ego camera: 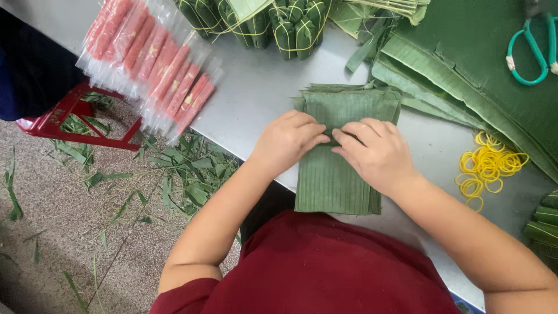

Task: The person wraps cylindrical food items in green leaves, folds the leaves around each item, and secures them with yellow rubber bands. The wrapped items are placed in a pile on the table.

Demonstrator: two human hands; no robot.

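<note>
Fingers of both hands, curled, pinch the folded banana leaf stack.

Clear pkgs, red sticks, table's top-left.

A single head-worn camera looked steeply down from above the person's chest, close over the grey worktop, which ran diagonally across the frame, with littered floor at left.
</note>
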